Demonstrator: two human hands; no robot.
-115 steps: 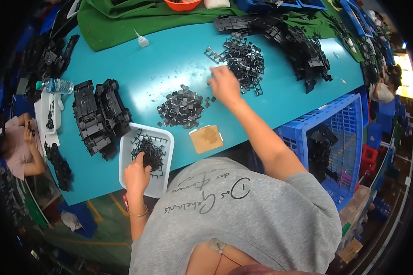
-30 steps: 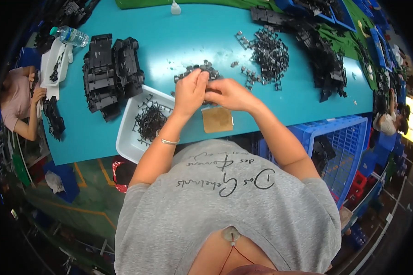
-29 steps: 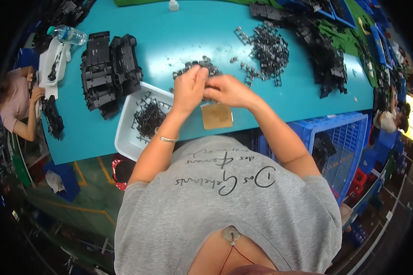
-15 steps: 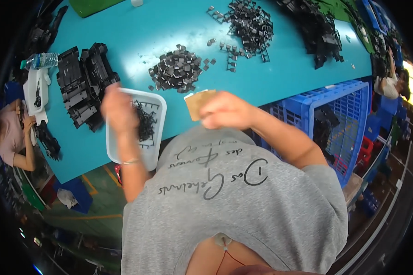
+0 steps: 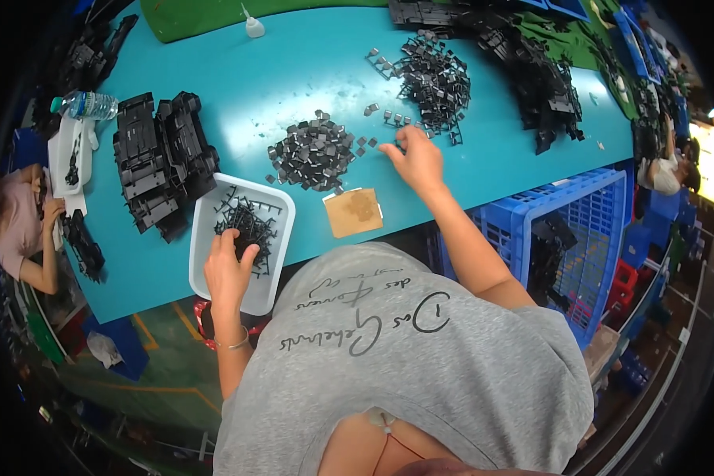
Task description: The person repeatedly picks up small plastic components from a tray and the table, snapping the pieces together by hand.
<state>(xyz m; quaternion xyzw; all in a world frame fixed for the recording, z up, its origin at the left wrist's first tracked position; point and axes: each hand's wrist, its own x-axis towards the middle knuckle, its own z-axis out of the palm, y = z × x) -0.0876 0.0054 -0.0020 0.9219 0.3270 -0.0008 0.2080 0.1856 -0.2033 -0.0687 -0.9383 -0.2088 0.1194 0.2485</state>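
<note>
My left hand (image 5: pixel 230 268) lies in a white tray (image 5: pixel 201 224) at the table's near edge, fingers spread over thin black plastic frames (image 5: pixel 250 226). My right hand (image 5: pixel 416 156) reaches out over the teal table (image 5: pixel 309 75), its fingertips curled down on loose black pieces at the near edge of a heap of black square frames (image 5: pixel 434 79). Whether it grips one I cannot see. A pile of small black square pieces (image 5: pixel 313 151) lies between my hands. A brown card (image 5: pixel 354 212) lies flat just in front of that pile.
Stacks of larger black parts (image 5: pixel 163 159) stand left of the tray, with more (image 5: pixel 531 71) at the far right. A small white glue bottle (image 5: pixel 252 28), a water bottle (image 5: pixel 87 103), a green cloth (image 5: pixel 214 16), a blue crate (image 5: pixel 587 230) at my right. Another person (image 5: pixel 24 226) works at the left.
A second ago both hands met over the pile of small pieces. Since then my left hand has dropped into the white tray and my right hand has stretched out to the far heap.
</note>
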